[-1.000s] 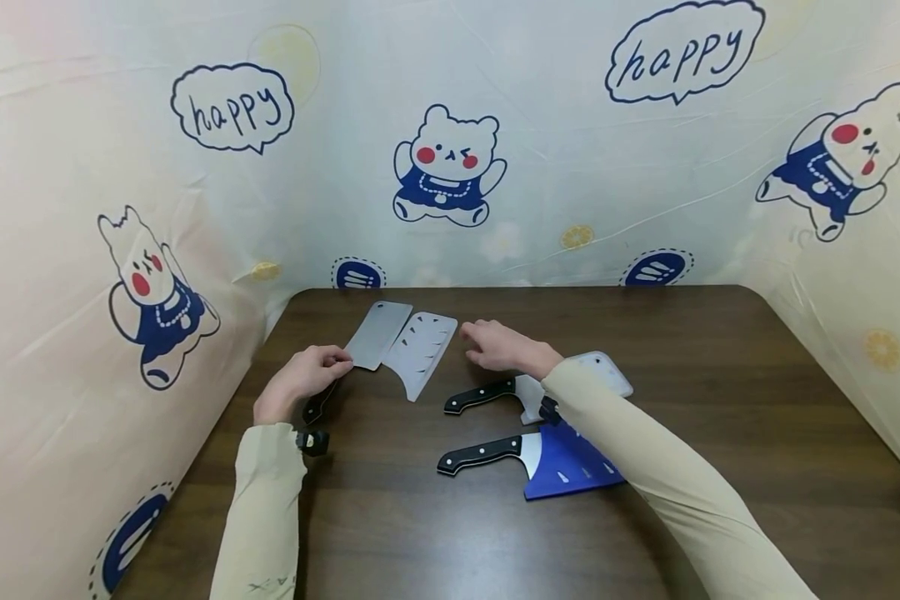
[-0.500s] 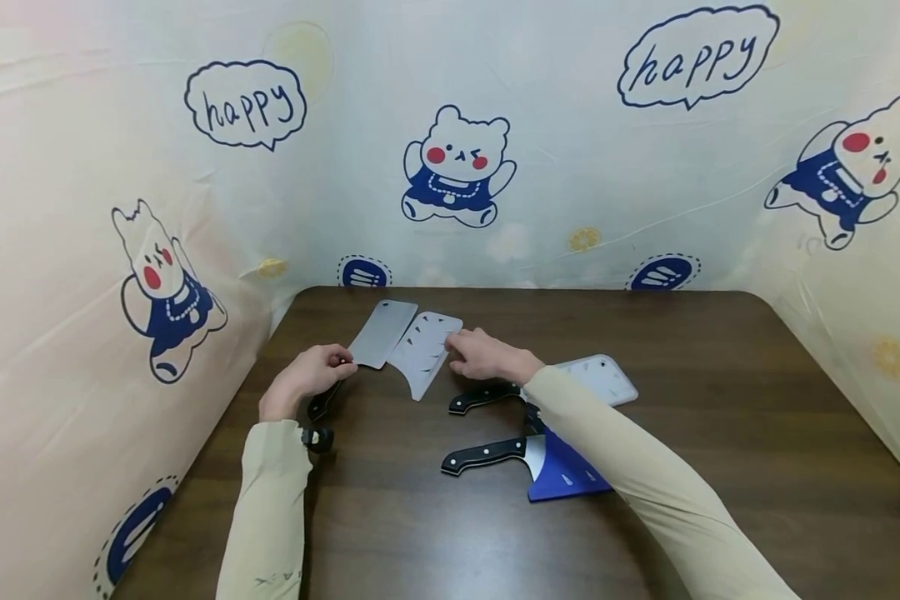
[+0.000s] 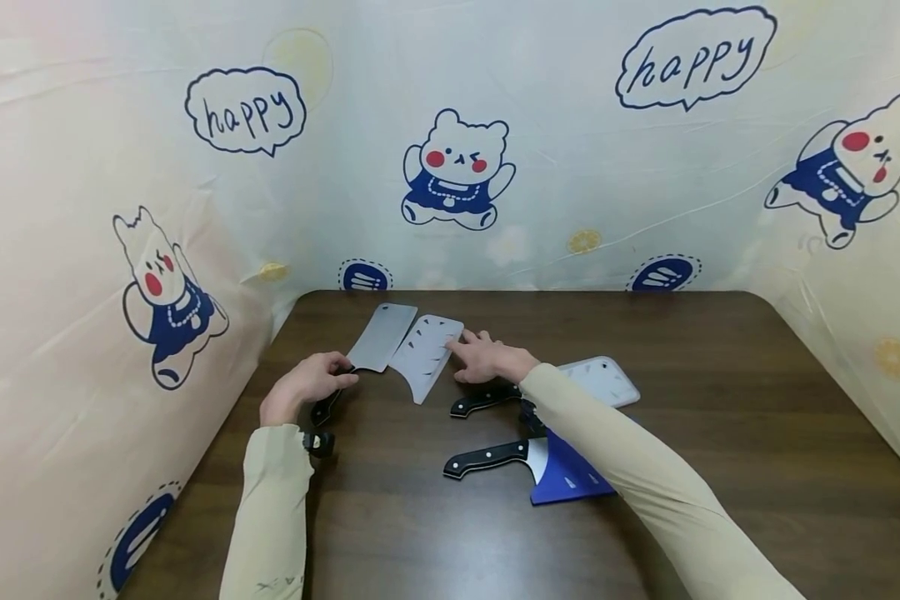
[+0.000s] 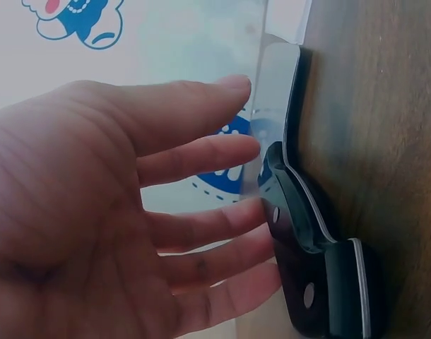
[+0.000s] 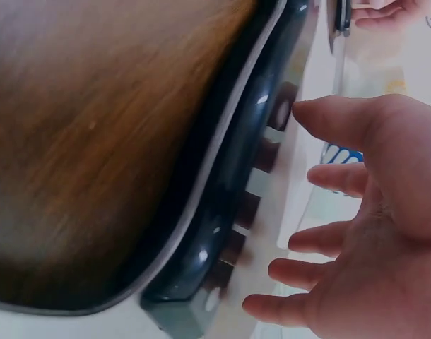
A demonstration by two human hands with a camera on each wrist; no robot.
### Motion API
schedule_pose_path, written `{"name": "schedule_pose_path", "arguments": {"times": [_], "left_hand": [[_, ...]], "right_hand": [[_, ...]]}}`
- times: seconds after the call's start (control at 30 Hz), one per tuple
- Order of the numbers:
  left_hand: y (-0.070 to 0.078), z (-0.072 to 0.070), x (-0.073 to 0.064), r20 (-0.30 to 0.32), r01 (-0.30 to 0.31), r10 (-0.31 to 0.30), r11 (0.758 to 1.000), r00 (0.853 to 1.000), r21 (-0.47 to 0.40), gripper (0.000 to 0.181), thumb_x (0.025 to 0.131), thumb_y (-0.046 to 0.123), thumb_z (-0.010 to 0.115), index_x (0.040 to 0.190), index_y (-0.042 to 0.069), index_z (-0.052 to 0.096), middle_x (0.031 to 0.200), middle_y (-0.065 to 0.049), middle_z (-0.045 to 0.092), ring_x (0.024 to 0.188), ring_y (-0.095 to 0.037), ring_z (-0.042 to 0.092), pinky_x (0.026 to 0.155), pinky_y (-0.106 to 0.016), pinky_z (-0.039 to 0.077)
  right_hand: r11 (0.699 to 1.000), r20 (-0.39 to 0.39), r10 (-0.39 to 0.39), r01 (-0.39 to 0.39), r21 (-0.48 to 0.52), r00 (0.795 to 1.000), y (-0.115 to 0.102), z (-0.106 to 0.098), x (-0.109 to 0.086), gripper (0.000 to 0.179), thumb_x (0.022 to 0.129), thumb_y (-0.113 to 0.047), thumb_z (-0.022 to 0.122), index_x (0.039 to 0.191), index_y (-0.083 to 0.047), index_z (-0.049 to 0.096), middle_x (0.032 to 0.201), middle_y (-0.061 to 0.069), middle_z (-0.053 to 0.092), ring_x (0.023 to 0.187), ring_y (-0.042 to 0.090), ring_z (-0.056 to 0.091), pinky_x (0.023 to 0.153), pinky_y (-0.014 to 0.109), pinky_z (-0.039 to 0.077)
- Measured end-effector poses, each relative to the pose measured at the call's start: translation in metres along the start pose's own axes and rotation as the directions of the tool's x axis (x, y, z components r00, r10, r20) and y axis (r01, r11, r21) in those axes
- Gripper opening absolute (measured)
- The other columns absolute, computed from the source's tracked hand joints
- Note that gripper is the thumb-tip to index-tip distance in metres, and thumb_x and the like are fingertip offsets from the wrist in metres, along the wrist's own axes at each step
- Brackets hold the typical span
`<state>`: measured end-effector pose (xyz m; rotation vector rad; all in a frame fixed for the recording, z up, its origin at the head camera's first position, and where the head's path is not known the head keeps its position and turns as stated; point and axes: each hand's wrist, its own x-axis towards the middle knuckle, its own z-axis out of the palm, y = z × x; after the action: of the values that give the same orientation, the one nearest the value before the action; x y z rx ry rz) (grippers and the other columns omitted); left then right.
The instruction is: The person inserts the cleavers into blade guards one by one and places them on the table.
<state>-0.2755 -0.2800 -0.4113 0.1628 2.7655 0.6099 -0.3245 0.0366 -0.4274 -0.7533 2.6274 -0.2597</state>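
Note:
On the far left of the table lies a bare cleaver (image 3: pixel 382 337), its silver blade pointing away and its black handle (image 4: pixel 307 282) nearest the left hand (image 3: pixel 311 385). In the left wrist view that hand's fingers (image 4: pixel 208 226) are extended, their tips at the handle without wrapping round it. Beside the blade is a white slotted blade guard (image 3: pixel 424 354). The right hand (image 3: pixel 487 358) reaches to the guard's right edge, fingertips at or on it. Spread, extended fingers (image 5: pixel 328 240) show in the right wrist view; whether they touch is hard to tell.
Under the right forearm lie two more cleavers with black handles pointing left. One wears a white guard (image 3: pixel 603 379), the other a blue guard (image 3: pixel 570 475); the sleeve partly covers both. A printed cloth (image 3: pixel 307 192) rises behind the table (image 3: pixel 390 517).
The right hand has moved left to the white guard's edge, and its fingers have spread. The left hand's thumb and fingers have loosened at the bare cleaver. The camera has shifted slightly.

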Motion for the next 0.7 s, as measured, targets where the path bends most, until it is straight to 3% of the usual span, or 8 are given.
{"name": "schedule_pose_path", "arguments": {"times": [0.17,0.27,0.33,0.47,0.6,0.7], "left_hand": [[0.002,-0.001,-0.002,0.022,0.038,-0.038,0.999,0.999,0.020,0.046,0.097,0.033,0.060,0.133,0.005,0.054,0.133,-0.026,0.054,0.112,-0.035,0.055,0.098,-0.056,0.044],[0.003,-0.001,-0.001,0.035,0.054,-0.055,0.998,0.998,0.020,0.045,0.097,0.032,0.061,0.133,0.006,0.055,0.133,-0.025,0.054,0.111,-0.035,0.055,0.097,-0.056,0.045],[0.003,-0.001,-0.001,0.042,0.058,-0.059,0.998,0.997,0.023,0.045,0.096,0.032,0.061,0.133,0.006,0.055,0.133,-0.026,0.054,0.112,-0.035,0.055,0.097,-0.056,0.045],[0.004,-0.001,0.000,0.051,0.064,-0.065,0.998,0.997,0.020,0.045,0.096,0.033,0.061,0.132,0.007,0.055,0.135,-0.027,0.052,0.114,-0.036,0.054,0.099,-0.057,0.044],[0.003,-0.001,0.000,0.052,0.064,-0.065,0.998,0.997,0.019,0.045,0.096,0.032,0.062,0.132,0.006,0.055,0.135,-0.027,0.052,0.114,-0.037,0.054,0.098,-0.056,0.044],[0.002,0.001,0.000,0.048,0.062,-0.062,0.998,0.997,0.020,0.044,0.095,0.031,0.063,0.131,0.007,0.056,0.134,-0.027,0.053,0.115,-0.037,0.054,0.098,-0.056,0.044]], "right_hand": [[1.000,-0.002,0.023,-0.023,-0.001,1.000,0.002,0.003,0.006,0.064,0.100,-0.035,0.053,0.156,-0.027,0.023,0.164,0.016,0.014,0.147,0.039,0.019,0.114,0.058,0.029],[1.000,-0.031,0.002,-0.002,-0.007,1.000,0.002,0.003,0.006,0.056,0.099,-0.033,0.056,0.150,-0.023,0.035,0.159,0.018,0.021,0.141,0.039,0.025,0.111,0.058,0.031],[1.000,-0.057,-0.020,0.019,-0.025,0.998,0.001,0.002,0.004,0.045,0.097,-0.031,0.059,0.139,-0.019,0.046,0.155,0.018,0.027,0.136,0.038,0.029,0.110,0.059,0.032],[0.995,-0.071,-0.051,0.045,-0.088,0.996,-0.003,0.000,-0.004,0.027,0.091,-0.032,0.069,0.110,-0.016,0.058,0.156,0.018,0.028,0.143,0.043,0.022,0.112,0.064,0.025],[0.989,-0.039,-0.072,0.067,-0.129,0.997,-0.005,-0.001,-0.009,0.028,0.085,-0.040,0.075,0.089,-0.017,0.061,0.159,0.014,0.026,0.148,0.045,0.012,0.114,0.068,0.019],[0.989,-0.024,-0.090,0.086,-0.121,0.996,-0.002,0.001,-0.010,0.033,0.083,-0.045,0.076,0.084,-0.017,0.059,0.159,0.013,0.027,0.149,0.045,0.011,0.113,0.069,0.020]]}}
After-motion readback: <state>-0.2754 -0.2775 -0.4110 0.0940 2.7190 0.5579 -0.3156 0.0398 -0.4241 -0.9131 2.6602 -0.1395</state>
